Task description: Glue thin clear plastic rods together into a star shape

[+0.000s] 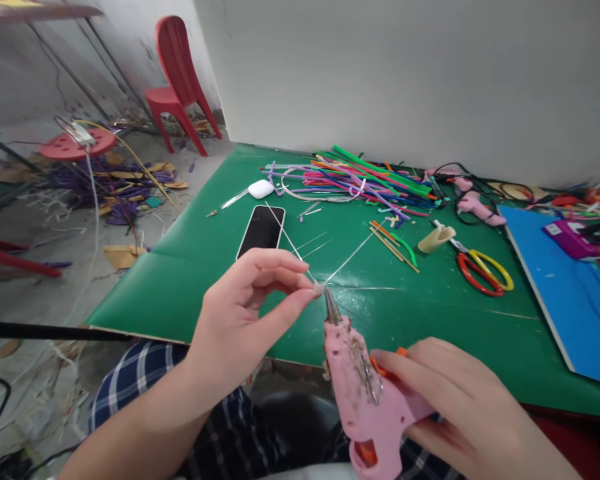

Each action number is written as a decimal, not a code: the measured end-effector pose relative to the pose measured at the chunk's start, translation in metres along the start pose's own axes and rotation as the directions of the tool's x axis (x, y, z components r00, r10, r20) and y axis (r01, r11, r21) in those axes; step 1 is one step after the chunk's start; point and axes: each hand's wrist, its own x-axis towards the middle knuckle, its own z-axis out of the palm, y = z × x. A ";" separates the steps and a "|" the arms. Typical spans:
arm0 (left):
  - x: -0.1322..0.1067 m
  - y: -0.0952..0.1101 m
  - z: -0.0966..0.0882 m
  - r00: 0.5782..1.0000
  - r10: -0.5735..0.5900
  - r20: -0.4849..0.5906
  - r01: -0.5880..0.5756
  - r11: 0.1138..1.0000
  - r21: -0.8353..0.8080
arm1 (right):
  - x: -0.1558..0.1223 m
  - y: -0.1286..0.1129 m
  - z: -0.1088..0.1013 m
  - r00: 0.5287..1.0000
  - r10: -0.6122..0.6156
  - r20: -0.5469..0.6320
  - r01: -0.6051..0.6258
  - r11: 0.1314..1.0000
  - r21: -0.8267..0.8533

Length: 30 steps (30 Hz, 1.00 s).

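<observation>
My left hand (253,313) pinches the meeting point of thin pale sticks (347,259), which fan away over the green table in a V. What the sticks are made of is too fine to tell. Wrapped around its handle, my right hand (465,400) grips a pink hot glue gun (357,390) with an orange trigger. The metal nozzle points up and touches, or nearly touches, the joint at my left fingertips. Dried residue marks the gun's body. A phone (261,230) lies flat just beyond my left hand.
On the green table (180,287) are a heap of coloured pipe cleaners (350,180), a white earbud case (261,189), scissors (485,270), a bamboo-like tube (436,238), another pink glue gun (480,208) and a blue board (570,293). A red chair (175,80) stands at the back left.
</observation>
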 end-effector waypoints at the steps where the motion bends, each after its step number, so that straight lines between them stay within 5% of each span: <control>1: 0.000 0.000 0.000 1.000 0.002 0.004 -0.002 1.000 -0.003 | 0.000 0.000 0.000 1.000 0.004 0.004 -0.004 1.000 0.001; 30: -0.001 -0.002 0.001 0.999 0.046 0.020 -0.046 0.998 0.031 | 0.000 -0.003 0.002 0.997 0.068 0.048 -0.073 0.991 0.114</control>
